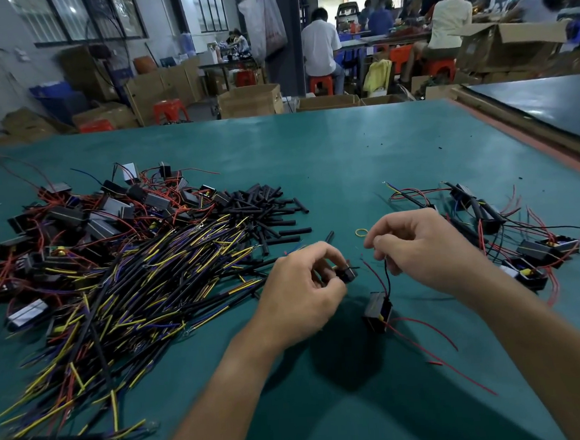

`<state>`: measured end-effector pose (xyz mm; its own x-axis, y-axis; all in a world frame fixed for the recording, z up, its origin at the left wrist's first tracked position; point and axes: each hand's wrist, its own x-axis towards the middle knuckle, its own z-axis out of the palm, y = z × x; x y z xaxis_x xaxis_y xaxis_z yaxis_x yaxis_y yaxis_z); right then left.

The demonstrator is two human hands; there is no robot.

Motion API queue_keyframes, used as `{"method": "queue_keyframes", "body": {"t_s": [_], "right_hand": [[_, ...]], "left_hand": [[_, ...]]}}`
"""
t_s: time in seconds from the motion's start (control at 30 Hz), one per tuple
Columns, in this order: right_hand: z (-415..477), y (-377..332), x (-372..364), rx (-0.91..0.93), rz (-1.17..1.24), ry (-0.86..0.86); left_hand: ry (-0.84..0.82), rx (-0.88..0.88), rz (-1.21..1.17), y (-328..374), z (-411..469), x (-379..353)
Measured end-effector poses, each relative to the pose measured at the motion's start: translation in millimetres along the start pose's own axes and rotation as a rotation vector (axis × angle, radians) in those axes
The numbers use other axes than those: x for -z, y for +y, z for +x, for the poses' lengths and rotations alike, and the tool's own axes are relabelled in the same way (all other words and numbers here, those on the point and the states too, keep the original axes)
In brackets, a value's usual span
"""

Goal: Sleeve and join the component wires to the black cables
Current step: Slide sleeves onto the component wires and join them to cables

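Both our hands grip: left hand point(307, 284) pinches a small black piece point(348, 274), right hand point(417, 245) pinches the component wire point(387, 278); black cables point(133, 299) lie heaped leftward; cardboard box point(249, 100) contents unseen.

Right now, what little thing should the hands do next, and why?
The left hand pinches a short black sleeve; the right hand pinches the black wire of the component, a gap between. Probably next: slide that wire's end into the sleeve.

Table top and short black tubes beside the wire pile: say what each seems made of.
The table top is likely a matte teal rubber or vinyl mat: smooth, with soft glare. The short black tubes are probably plastic heat-shrink sleeving: dull and evenly cut.
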<state>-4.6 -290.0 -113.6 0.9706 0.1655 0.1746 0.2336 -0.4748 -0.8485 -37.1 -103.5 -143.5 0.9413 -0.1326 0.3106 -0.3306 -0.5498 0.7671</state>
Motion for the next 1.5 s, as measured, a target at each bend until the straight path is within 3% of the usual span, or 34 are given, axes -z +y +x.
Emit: {"method": "queue_keyframes", "body": {"t_s": [0.33,0.6,0.97,1.5], "right_hand": [[-5,0,6,0.039,0.125,-0.136],[-4,3,4,0.111,-0.034,-0.209],[-4,3,6,0.124,-0.012,-0.184],[-5,1,10,0.094,0.059,-0.195]], "left_hand": [[-0.049,0.011,-0.115,-2,1,-3],[-0.157,0.044,-0.259,4,0,-1],[-0.253,0.073,-0.255,2,-1,4],[-0.214,0.137,-0.332,8,1,5]]}}
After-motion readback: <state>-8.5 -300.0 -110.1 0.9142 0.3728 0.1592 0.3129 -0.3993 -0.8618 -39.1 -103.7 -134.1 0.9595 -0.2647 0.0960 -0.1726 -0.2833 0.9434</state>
